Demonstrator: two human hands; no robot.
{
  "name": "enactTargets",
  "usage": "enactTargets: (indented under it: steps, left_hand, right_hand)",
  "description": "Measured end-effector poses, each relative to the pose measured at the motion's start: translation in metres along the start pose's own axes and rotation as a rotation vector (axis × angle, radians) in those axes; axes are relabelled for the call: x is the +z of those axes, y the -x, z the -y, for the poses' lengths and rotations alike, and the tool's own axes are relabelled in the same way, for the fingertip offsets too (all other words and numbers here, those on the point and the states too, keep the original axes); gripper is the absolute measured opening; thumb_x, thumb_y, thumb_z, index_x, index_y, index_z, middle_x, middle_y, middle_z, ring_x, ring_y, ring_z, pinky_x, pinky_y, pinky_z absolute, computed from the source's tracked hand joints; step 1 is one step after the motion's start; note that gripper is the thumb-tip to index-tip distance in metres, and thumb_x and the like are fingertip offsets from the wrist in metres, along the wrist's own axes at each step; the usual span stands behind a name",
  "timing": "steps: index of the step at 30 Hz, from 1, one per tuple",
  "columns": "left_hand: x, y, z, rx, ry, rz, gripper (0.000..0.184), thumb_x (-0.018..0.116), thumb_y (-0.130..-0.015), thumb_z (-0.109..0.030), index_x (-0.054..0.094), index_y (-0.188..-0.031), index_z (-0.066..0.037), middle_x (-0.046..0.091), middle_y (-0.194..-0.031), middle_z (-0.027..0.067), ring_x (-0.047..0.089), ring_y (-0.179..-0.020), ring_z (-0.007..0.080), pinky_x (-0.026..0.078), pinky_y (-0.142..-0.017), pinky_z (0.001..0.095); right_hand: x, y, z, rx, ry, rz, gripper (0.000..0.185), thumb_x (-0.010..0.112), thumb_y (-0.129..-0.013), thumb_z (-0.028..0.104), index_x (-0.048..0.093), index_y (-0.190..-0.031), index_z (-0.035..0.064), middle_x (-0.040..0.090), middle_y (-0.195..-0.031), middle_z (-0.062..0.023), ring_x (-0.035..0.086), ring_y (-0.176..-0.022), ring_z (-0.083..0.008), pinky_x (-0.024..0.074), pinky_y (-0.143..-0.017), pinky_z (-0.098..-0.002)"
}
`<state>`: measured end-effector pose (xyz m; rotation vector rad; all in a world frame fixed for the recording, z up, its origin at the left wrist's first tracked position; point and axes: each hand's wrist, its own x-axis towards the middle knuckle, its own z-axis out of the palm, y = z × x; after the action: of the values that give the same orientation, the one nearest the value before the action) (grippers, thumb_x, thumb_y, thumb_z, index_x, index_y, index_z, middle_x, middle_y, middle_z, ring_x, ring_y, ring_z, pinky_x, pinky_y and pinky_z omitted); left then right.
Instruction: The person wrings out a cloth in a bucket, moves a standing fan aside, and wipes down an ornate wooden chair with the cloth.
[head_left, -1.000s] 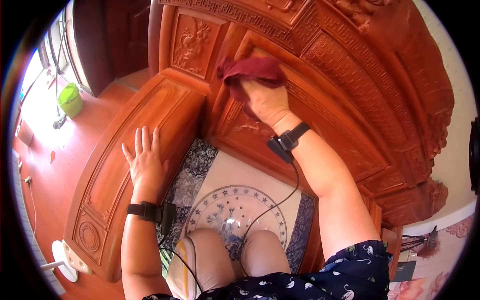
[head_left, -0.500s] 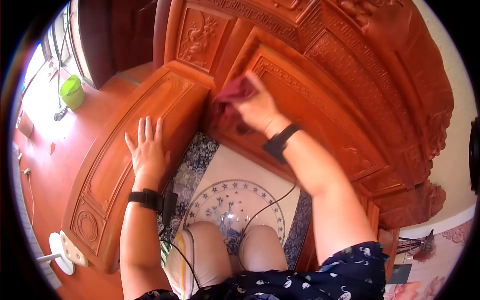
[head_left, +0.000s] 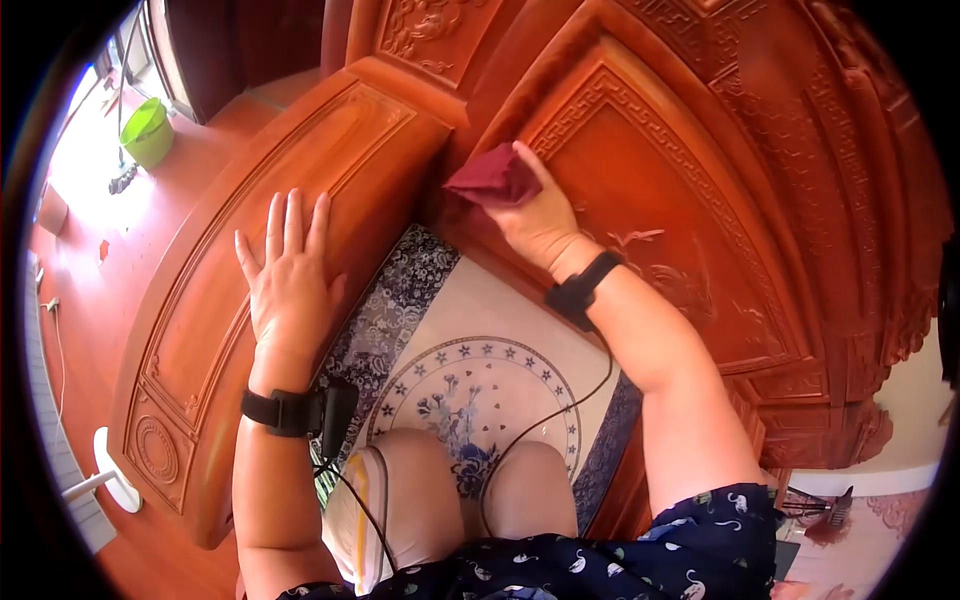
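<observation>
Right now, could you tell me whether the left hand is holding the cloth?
No, the right hand holds the cloth; the left hand lies spread on the panel.

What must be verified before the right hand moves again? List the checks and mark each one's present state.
1. Cloth gripped by the right hand: ok, thumb and palm hold it.
2. Cloth spread flat: not ok, it is bunched.
3. Cloth damp or dry: cannot tell.
4. Left hand braced: ok, laid with spread fingers on the wooden side panel.
5. Cable away from the cloth: ok, it runs down from the right wrist.
6. Green bucket away from both hands: ok, beyond the side panel.
</observation>
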<state>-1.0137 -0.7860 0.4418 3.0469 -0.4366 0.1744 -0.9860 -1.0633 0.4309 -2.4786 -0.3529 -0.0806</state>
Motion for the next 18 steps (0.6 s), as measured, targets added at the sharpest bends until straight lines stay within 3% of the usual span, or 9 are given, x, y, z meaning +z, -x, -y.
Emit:
enactTargets:
  steps: [1, 3, 4, 6, 10, 12, 14, 16, 18]
  left_hand:
    - [0.002, 0.001, 0.0, 0.002, -0.002, 0.006, 0.078, 0.066, -0.076, -0.025, 0.025, -0.141, -0.016, 0.024, -0.146, 0.0094, 0.018, -0.136, 0.0249, 0.011, -0.108, 0.0556]
    - [0.005, -0.001, 0.001, 0.006, -0.012, -0.02, 0.078, 0.067, -0.075, -0.025, 0.025, -0.141, -0.016, 0.025, -0.145, 0.0091, 0.019, -0.136, 0.0246, 0.012, -0.108, 0.0556]
    - [0.008, -0.001, 0.001, 0.004, -0.003, -0.013, 0.078, 0.067, -0.075, -0.025, 0.025, -0.141, -0.016, 0.025, -0.145, 0.0091, 0.019, -0.136, 0.0246, 0.012, -0.108, 0.0556]
    - [0.008, 0.0, 0.002, 0.009, 0.011, -0.061, 0.078, 0.067, -0.075, -0.026, 0.026, -0.14, -0.016, 0.026, -0.145, 0.0089, 0.019, -0.136, 0.0245, 0.012, -0.108, 0.0559]
    - [0.002, -0.001, 0.0, 0.0, 0.009, 0.01, 0.085, 0.068, -0.072, -0.025, 0.021, -0.143, -0.016, 0.022, -0.147, 0.009, 0.016, -0.137, 0.0247, 0.01, -0.108, 0.0543]
    - [0.002, 0.0, 0.001, -0.003, 0.011, 0.007, 0.086, 0.069, -0.072, -0.025, 0.021, -0.143, -0.016, 0.022, -0.147, 0.0098, 0.016, -0.137, 0.025, 0.01, -0.108, 0.0547]
    - [-0.002, 0.0, 0.0, 0.004, 0.023, 0.017, 0.087, 0.07, -0.071, -0.025, 0.021, -0.142, -0.013, 0.021, -0.147, 0.0113, 0.016, -0.137, 0.0261, 0.011, -0.108, 0.0563]
    - [0.0, 0.001, 0.001, 0.012, 0.029, 0.005, 0.087, 0.07, -0.071, -0.026, 0.022, -0.142, -0.013, 0.021, -0.147, 0.0115, 0.016, -0.137, 0.0261, 0.01, -0.107, 0.0568]
    - [-0.002, 0.001, 0.0, 0.011, 0.025, 0.0, 0.087, 0.07, -0.071, -0.026, 0.022, -0.142, -0.013, 0.021, -0.147, 0.0116, 0.016, -0.137, 0.0259, 0.01, -0.107, 0.0569]
  right_hand:
    - [0.014, 0.002, -0.008, 0.004, -0.005, 0.002, 0.032, 0.042, -0.089, 0.019, 0.052, -0.119, 0.0222, 0.057, -0.116, 0.0002, 0.045, -0.119, -0.0134, 0.0154, -0.112, -0.0339]
    - [0.041, 0.006, -0.028, -0.174, 0.592, 0.081, 0.029, 0.047, -0.084, 0.018, 0.06, -0.11, 0.0203, 0.057, -0.116, -0.0024, 0.045, -0.118, -0.0151, 0.0137, -0.112, -0.0341]
    - [0.059, 0.009, -0.036, -0.182, 0.925, 0.191, 0.033, 0.043, -0.085, 0.018, 0.058, -0.115, 0.0181, 0.055, -0.12, -0.0036, 0.041, -0.122, -0.0164, 0.0124, -0.113, -0.0357]
    - [0.08, 0.02, -0.047, -0.46, 1.328, 0.156, 0.036, 0.041, -0.085, 0.019, 0.057, -0.117, 0.0149, 0.053, -0.123, -0.0038, 0.038, -0.125, -0.0172, 0.0108, -0.113, -0.0371]
    - [0.076, 0.021, -0.037, -0.465, 1.214, 0.08, 0.04, 0.044, -0.082, 0.017, 0.053, -0.121, 0.0117, 0.052, -0.124, -0.004, 0.038, -0.125, -0.0191, 0.0096, -0.113, -0.0406]
    - [0.058, 0.015, -0.019, -0.405, 1.317, 0.193, 0.039, 0.046, -0.079, 0.016, 0.055, -0.117, 0.0128, 0.055, -0.119, -0.0028, 0.041, -0.122, -0.0186, 0.0102, -0.114, -0.0412]
    - [0.04, 0.01, -0.015, -0.423, 1.035, -0.123, 0.034, 0.048, -0.076, 0.013, 0.059, -0.108, 0.014, 0.06, -0.109, 0.0, 0.048, -0.115, -0.0163, 0.0143, -0.114, -0.0408]
    - [0.006, 0.003, 0.006, -0.444, 1.108, -0.255, 0.027, 0.051, -0.077, 0.013, 0.061, -0.102, 0.0173, 0.06, -0.107, -0.0034, 0.052, -0.111, -0.0187, 0.0207, -0.111, -0.0425]
    - [-0.034, -0.002, 0.03, -0.427, 0.97, -0.343, 0.023, 0.052, -0.078, 0.014, 0.063, -0.097, 0.0186, 0.062, -0.102, -0.0029, 0.055, -0.105, -0.021, 0.0232, -0.109, -0.0448]
